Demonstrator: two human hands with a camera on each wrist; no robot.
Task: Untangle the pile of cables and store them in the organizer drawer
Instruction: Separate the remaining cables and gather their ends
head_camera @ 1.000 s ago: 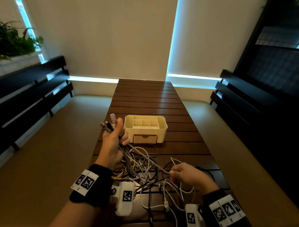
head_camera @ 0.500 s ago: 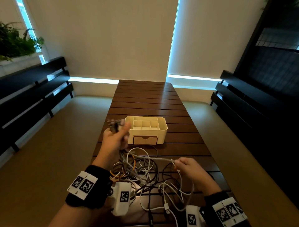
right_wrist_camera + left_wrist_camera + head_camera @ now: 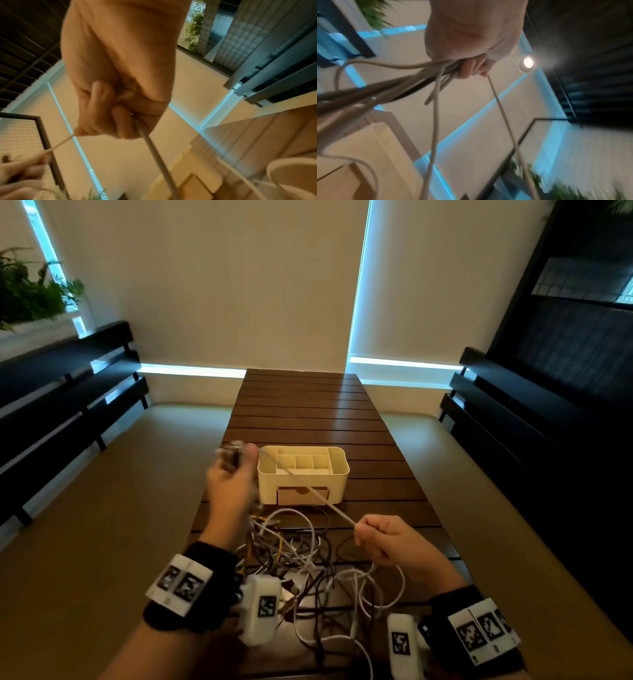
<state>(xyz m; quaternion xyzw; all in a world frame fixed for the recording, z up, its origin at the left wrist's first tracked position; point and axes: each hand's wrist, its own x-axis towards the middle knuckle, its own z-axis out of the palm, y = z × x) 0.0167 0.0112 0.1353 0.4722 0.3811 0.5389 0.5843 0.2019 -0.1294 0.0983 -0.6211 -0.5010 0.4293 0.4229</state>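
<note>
The pile of cables (image 3: 301, 556) lies mostly still knotted on the near end of the table (image 3: 308, 409), a loose heap of thin white, grey, dark and yellowish cords with round, rubbery-looking jackets. One white cable (image 3: 308, 487) is drawn taut between the two hands, slanting across the front of the organizer (image 3: 334, 474). The left hand (image 3: 229, 487), raised at the left of the organizer, is curled tight round a bundle of cable ends (plug tips poke out above the fist, blurred). The right hand (image 3: 387, 539), near and right of the heap, pinches the same white cable between thumb and curled fingers.

By my reckoning the job is barely under way: the cream plastic organizer, smooth with rounded corners and open dividers on top, looks bare of cables, and its small drawer (image 3: 303, 496) appears closed. Nearly every cable remains to be freed and stored.
</note>
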